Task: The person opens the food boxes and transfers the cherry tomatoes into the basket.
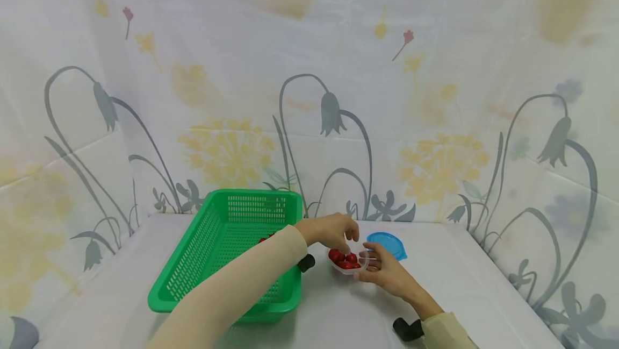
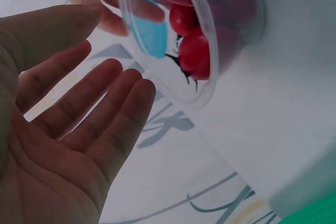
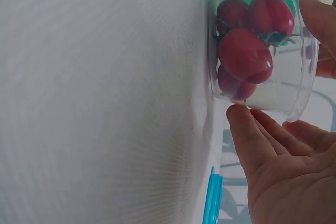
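Observation:
A clear plastic container [image 1: 344, 270] on the table holds several small red tomatoes [image 3: 245, 56] with green stems. My left hand [image 1: 335, 230] hangs over its rim, fingers loosely extended and palm bare in the left wrist view, holding nothing. To the container's right is my right hand [image 1: 387, 273], its extended fingertips [image 3: 239, 114] right at the clear side wall and its thumb spread toward the front. A blue lid [image 1: 388, 245] lies on the table behind the right hand.
A large green plastic basket [image 1: 193, 255] stands to the left, close to the container. Something red inside the basket [image 1: 263, 240] shows past my left forearm, which covers part of it. Floral-printed sheeting [image 1: 309, 150] rises behind the white table [image 1: 338, 319].

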Available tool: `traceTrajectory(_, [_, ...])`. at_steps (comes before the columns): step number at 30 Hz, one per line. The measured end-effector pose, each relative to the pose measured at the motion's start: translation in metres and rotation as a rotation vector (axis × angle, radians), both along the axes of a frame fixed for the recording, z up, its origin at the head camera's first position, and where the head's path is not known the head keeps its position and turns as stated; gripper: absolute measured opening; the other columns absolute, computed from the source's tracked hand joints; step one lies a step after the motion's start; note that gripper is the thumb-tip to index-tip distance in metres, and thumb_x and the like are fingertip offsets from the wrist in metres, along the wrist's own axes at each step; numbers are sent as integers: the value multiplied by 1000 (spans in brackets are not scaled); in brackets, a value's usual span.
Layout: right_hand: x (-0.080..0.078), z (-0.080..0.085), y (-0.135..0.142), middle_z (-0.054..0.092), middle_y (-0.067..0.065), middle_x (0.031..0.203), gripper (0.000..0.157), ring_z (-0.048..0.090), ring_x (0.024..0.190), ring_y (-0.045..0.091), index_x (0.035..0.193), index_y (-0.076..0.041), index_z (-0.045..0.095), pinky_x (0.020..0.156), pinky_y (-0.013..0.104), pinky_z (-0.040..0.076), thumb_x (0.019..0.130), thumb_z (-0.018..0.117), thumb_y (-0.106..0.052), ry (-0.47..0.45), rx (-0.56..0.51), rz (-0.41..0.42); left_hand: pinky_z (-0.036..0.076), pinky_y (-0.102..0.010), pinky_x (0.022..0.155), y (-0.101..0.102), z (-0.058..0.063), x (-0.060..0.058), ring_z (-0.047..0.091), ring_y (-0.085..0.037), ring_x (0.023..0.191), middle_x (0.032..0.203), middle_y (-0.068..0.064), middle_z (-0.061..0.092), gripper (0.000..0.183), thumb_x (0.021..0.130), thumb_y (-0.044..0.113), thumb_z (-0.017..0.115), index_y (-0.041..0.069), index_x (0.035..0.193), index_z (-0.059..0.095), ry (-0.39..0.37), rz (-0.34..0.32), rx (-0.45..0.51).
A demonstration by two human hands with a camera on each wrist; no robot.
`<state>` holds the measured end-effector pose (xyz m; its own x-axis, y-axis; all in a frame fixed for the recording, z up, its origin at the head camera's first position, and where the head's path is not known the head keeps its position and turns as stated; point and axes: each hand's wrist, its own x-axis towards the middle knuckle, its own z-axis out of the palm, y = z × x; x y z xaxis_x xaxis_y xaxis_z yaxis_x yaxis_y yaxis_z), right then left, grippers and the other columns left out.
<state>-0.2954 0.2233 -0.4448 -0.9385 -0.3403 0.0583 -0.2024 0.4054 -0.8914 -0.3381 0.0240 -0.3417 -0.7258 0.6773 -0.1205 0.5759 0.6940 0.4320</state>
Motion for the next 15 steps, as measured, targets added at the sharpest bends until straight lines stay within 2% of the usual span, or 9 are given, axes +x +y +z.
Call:
traceTrajectory(5, [0,3,-1,46,23,136,85,50,122,37,144,1,28,97,46,44,81,77,-27,16,-3,24,52,-21,64,4,-7,-3,53,-12,88,100,1,60,21,82,14,76,17,101,66,11,28,-49])
traceTrajectory(12, [0,4,0,46,23,137,85,50,122,38,144,1,28,97,47,44,81,77,-29,17,14,10,51,-20,63,9,-12,-5,53,-12,88,109,-6,61,23,82,15,76,14,104,67,19,20,-92])
traceTrajectory(15, [0,1,0,46,21,137,85,50,122,37,144,0,29,97,46,44,81,77,-30,9,17,5,51,-20,63,11,-15,-4,52,-12,87,105,-5,61,26,81,14,76,12,105,67,13,32,-107])
